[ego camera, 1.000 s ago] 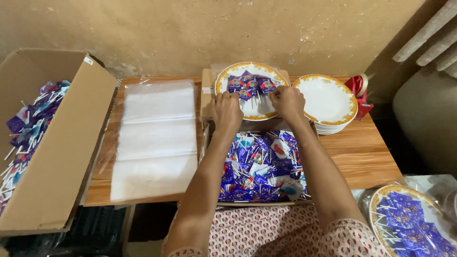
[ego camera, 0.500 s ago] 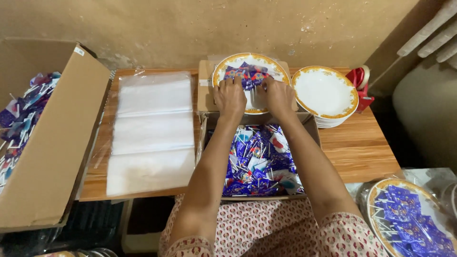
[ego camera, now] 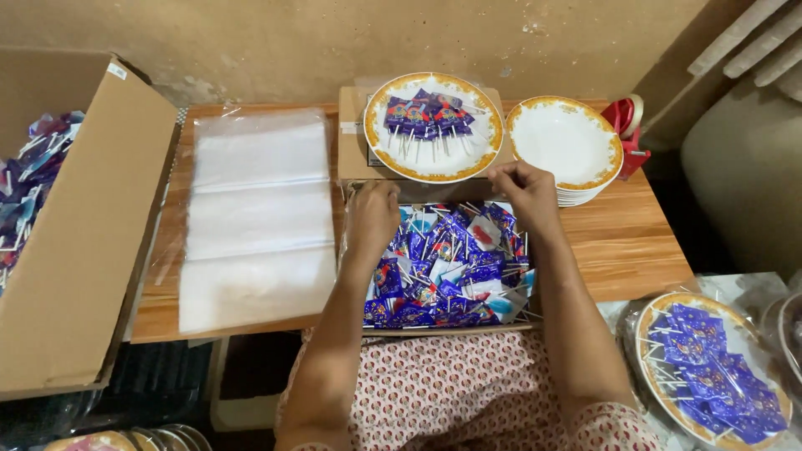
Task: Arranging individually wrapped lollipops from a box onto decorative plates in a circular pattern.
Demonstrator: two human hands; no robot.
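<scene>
My left hand [ego camera: 372,219] rests knuckles-up on the far left corner of a shallow carton [ego camera: 443,328] filled with blue-wrapped lollipops [ego camera: 451,267]. Its fingertips are hidden under the hand. My right hand [ego camera: 522,194] hovers over the carton's far right corner with its fingers curled in, and nothing shows between them. Just beyond both hands, a gold-rimmed white plate [ego camera: 480,154] sits on a small cardboard box and holds a small heap of the same lollipops [ego camera: 426,117].
A stack of empty gold-rimmed plates [ego camera: 566,142] and a red tape dispenser [ego camera: 631,125] stand to the right. Clear plastic bags [ego camera: 259,209] cover the table's left half. An open cardboard box [ego camera: 75,234] stands at the left. Another filled plate [ego camera: 710,376] lies at lower right.
Both hands have drawn back from the plate toward me and now sit over the far edge of the lollipop carton. The plate's heap lies uncovered.
</scene>
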